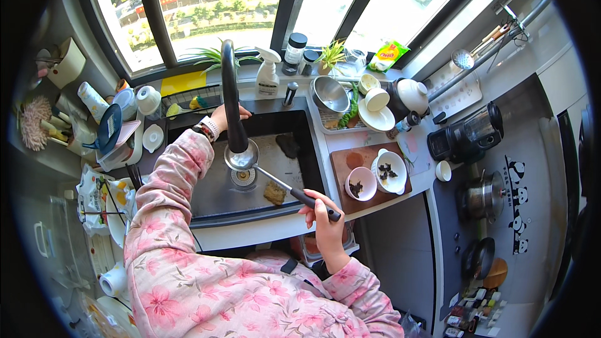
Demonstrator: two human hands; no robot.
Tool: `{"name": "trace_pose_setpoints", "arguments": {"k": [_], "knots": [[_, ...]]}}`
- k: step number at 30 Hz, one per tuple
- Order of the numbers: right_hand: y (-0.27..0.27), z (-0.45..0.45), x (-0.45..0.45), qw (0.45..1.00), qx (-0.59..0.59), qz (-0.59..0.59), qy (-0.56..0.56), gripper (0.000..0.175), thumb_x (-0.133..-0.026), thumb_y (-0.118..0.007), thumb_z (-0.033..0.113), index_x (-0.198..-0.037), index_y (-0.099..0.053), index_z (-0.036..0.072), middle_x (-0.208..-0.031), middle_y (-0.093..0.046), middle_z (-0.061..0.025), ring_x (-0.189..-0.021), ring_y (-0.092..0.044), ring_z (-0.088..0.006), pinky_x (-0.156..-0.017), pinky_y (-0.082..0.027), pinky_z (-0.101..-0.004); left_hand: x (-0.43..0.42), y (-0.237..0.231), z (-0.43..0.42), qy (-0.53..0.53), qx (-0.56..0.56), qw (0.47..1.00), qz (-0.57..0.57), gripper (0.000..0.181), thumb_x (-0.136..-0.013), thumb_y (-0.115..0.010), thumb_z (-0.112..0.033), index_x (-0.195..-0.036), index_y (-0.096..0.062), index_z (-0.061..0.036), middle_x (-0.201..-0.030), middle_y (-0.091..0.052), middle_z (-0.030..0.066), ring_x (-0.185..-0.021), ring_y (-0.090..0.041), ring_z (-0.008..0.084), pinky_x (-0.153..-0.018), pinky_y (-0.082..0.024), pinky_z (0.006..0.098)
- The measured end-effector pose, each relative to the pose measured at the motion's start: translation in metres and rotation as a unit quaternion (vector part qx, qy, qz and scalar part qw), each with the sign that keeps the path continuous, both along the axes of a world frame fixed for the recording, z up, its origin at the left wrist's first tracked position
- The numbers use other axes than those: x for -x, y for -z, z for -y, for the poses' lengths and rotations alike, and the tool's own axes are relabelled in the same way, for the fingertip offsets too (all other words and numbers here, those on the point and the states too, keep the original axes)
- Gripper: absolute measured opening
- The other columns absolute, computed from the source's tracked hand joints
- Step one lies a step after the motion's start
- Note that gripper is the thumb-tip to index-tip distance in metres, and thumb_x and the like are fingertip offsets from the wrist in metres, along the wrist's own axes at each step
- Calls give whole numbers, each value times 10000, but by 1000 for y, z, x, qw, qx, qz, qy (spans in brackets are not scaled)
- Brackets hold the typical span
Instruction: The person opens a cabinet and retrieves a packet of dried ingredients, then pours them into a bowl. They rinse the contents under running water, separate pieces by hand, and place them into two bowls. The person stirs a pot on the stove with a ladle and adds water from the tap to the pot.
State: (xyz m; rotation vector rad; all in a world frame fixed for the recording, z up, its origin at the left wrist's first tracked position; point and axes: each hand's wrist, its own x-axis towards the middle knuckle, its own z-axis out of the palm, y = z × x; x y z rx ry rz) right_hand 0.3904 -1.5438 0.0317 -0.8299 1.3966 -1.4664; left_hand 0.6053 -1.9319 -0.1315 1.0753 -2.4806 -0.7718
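Observation:
My right hand (325, 225) grips the black handle of a metal ladle (274, 178) in front of the dark sink (206, 202). The ladle's round bowl is beneath the mouth of the black faucet (229, 84), above the drain strainer (243, 176). At the sink's back edge my left hand (226, 116) reaches behind the faucet, which partly hides it. Its fingertips are near a small dark part on the rim, and I cannot tell whether they hold it. On the sink floor lie a brownish-yellow clump (274, 193) and a dark, flat piece (287, 145).
Right of the sink, a wooden cutting board (340, 162) carries a pink bowl (360, 184) and a white bowl (389, 171), both with dark bits inside. Behind it stands a drying tray with a metal bowl (331, 94) and green peppers (350, 112). A spray bottle (268, 72) stands by the window.

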Motion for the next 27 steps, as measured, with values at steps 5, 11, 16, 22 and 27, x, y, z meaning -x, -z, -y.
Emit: {"name": "trace_pose_setpoints", "arguments": {"k": [5,11,16,22,27], "knots": [[-5,-5,5,999,-8,-31,-1,352,-1028,-449,140,-1227,-677,-42,-807,-702,-91,-623,-554,-61,-553,-469,-213,3,-6,-3,-12,19,1000,-16,187,-933,-706,-212,-1073,-784,-116,-908,-712,98,-906,-679,262,-849,-536,353],[-13,-21,14,1000,-15,-17,17,351,-1033,-449,149,-1217,-682,-38,-796,-704,-84,-596,-546,-51,-530,-456,-198,1,-5,-1,-13,-56,998,-29,226,-989,-652,-207,-1177,-770,-162,-945,-609,119,-763,-656,230,-708,-552,340],[-25,-42,30,999,-5,-28,30,352,-1035,-457,168,-1209,-683,-40,-792,-706,-83,-590,-551,-49,-529,-450,-190,-12,4,-11,58,-141,985,-80,466,-995,-658,-196,-1422,-556,-40,-835,-630,37,-727,-600,106,-650,-511,277],[-45,-81,59,996,-2,-41,74,364,-1021,-462,175,-1191,-689,-52,-790,-708,-121,-577,-566,-79,-508,-451,-204,-29,-15,-71,27,-196,977,-77,360,-961,-697,-188,-1287,-652,-42,-966,-703,47,-804,-645,114,-761,-536,287],[-63,-130,89,992,21,-23,123,353,-1016,-491,177,-1182,-686,-65,-792,-703,-107,-579,-559,-78,-505,-448,-199,-26,-44,-137,-18,-280,960,-22,397,-969,-674,-150,-1346,-608,-48,-923,-671,21,-772,-647,100,-741,-542,265]]}}
